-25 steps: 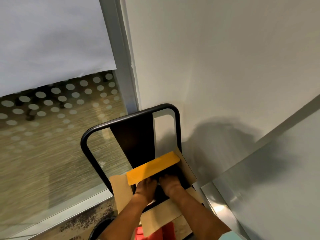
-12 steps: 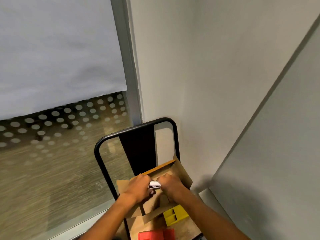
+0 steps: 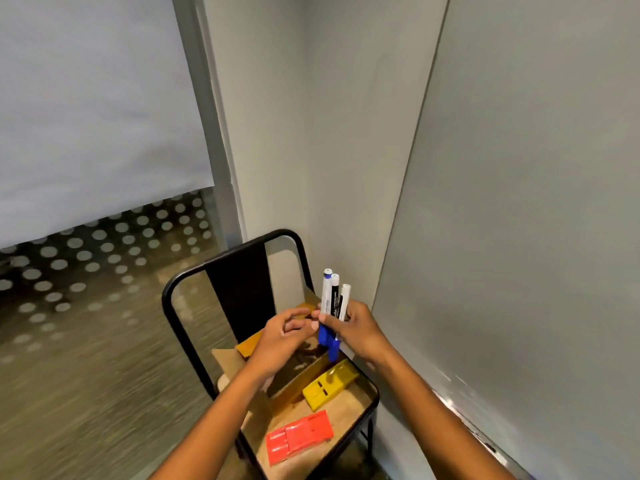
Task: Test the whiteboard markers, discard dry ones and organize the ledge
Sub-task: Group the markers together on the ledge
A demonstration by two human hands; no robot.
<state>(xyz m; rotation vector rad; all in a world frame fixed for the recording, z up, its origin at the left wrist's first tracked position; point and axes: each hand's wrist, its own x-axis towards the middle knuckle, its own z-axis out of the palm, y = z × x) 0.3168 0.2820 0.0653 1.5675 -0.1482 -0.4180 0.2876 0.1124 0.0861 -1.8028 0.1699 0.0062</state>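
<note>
My right hand (image 3: 358,330) grips a bundle of three whiteboard markers (image 3: 333,303), held upright above the chair, blue caps pointing down. My left hand (image 3: 282,336) is just left of the bundle with its fingers curled, fingertips close to the markers; whether it holds anything is unclear. Below the hands an open cardboard box (image 3: 294,367) lies on the chair seat. The whiteboard (image 3: 519,202) fills the right side, and its metal ledge (image 3: 464,415) runs along the bottom right.
A black metal-framed chair (image 3: 194,271) with a wooden seat stands in the corner. On the seat lie a yellow plastic holder (image 3: 329,388) and a red plastic holder (image 3: 299,438). A window with a blind (image 3: 86,116) is at the left.
Both hands have come up out of the cardboard box. The right hand now holds three markers upright above the box. The camera has tilted, showing more of the seat and the two holders.
</note>
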